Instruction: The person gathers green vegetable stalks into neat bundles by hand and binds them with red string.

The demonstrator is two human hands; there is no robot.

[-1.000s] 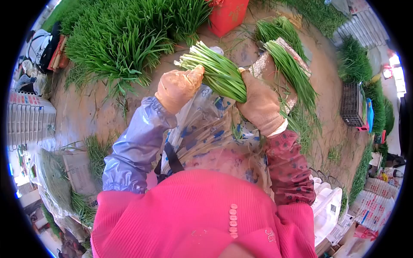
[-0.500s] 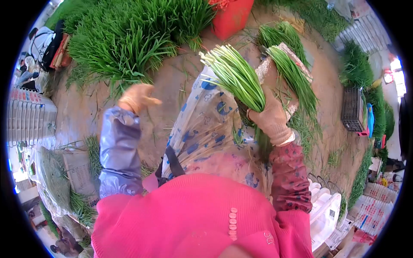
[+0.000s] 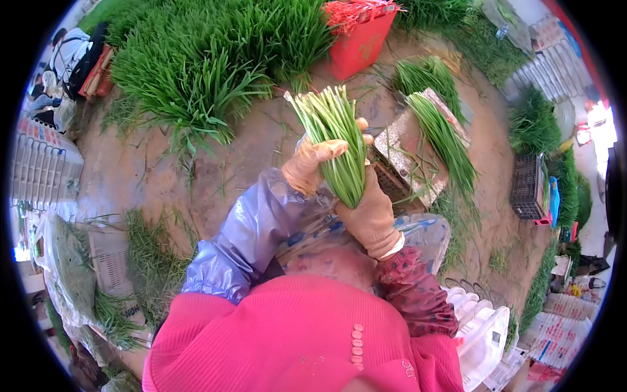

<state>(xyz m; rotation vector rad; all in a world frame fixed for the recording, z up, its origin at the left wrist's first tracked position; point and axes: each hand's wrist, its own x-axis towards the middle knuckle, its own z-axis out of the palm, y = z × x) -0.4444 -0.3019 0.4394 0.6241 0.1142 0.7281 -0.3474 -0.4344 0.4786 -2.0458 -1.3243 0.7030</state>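
A bunch of garlic chives [image 3: 346, 173], pale cut ends up, is held in front of my body between both gloved hands. My left hand [image 3: 312, 162] is wrapped round its upper stems, with the thumb across the front and fingertips showing on the far side. Lower down, my right hand [image 3: 371, 214] is closed round the bunch, its fingers partly hidden. To the right, more chives [image 3: 447, 140] lie across a speckled board [image 3: 400, 138], with another pile [image 3: 428, 77] just behind. A red container [image 3: 359, 46] with thin red strips [image 3: 356, 14] on top stands at the back.
Dense bunches of chives [image 3: 196, 59] stand upright on the floor at the back left. A dark crate [image 3: 529, 186] stands at right, a white plastic stool or crate [image 3: 483, 333] beside my right elbow. Loose leaves [image 3: 153, 255] litter the floor at left, near a plastic-wrapped crate [image 3: 68, 268].
My left hand has come in from the left, where it was empty, and closed round the bunch. My right hand has brought the bunch left, and it now stands more upright.
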